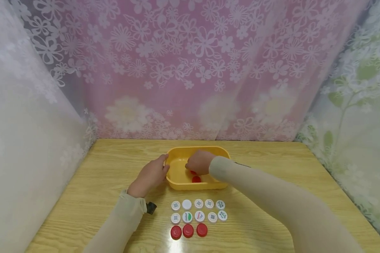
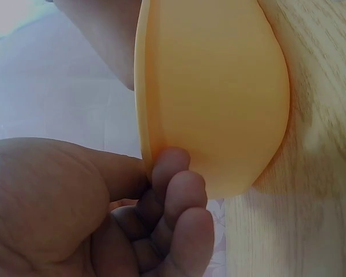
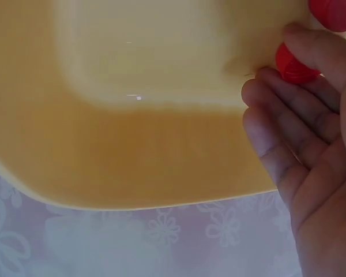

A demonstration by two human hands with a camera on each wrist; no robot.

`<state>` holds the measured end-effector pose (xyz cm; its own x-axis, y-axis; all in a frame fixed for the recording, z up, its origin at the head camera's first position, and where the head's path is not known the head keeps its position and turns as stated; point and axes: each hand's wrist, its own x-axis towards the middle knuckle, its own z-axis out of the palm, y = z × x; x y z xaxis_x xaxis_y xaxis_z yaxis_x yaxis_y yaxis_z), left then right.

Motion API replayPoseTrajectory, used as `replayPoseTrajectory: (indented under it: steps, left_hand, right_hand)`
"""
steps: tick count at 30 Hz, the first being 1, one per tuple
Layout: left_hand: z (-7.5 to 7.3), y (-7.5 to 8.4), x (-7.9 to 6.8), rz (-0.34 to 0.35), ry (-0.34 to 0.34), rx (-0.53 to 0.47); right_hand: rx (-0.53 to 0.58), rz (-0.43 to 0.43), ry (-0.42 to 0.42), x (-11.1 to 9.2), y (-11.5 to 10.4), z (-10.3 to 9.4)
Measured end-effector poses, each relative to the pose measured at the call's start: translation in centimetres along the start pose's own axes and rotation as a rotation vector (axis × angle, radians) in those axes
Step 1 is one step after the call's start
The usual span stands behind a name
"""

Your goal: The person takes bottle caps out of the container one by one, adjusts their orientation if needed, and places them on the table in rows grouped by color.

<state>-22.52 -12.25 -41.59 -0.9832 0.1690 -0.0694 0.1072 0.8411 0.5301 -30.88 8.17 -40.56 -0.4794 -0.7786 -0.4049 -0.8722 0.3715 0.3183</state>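
A yellow plastic basin [image 1: 190, 186] stands on the wooden table. My left hand [image 1: 150, 176] holds its left end, with the thumb at the rim and the curled fingers [image 2: 187, 234] against the outer wall. Inside the basin, my right hand [image 1: 200, 162] pinches a red bottle cap [image 3: 295, 64] between thumb and fingers, low over the floor. Another red bottle cap [image 1: 196, 179] lies in the basin close to that hand. The right forearm covers part of the basin's right side.
In front of the basin, white bottle caps [image 1: 198, 203] lie in two rows, some with printed tops. Below them sits a row of three red caps [image 1: 188, 231]. Behind the table [image 1: 120, 158] hangs a pink floral curtain [image 1: 190, 88].
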Motion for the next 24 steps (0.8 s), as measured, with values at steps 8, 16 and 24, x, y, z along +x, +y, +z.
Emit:
replayPoseTrajectory:
  steps: [8, 16, 24]
  left_hand:
    - [-0.1, 0.2, -0.1, 0.0, 0.0, -0.004]
    - [-0.1, 0.2, -0.4, 0.006, 0.008, 0.014]
    - [-0.1, 0.1, -0.2, 0.009, 0.014, 0.018]
  right_hand:
    - [-0.072, 0.008, 0.058, -0.4, -0.4, 0.7]
    - [0.028, 0.05, 0.078, -0.4, -0.7, 1.2]
    - [0.264, 0.092, 0.2, -3.2, -1.2, -2.3]
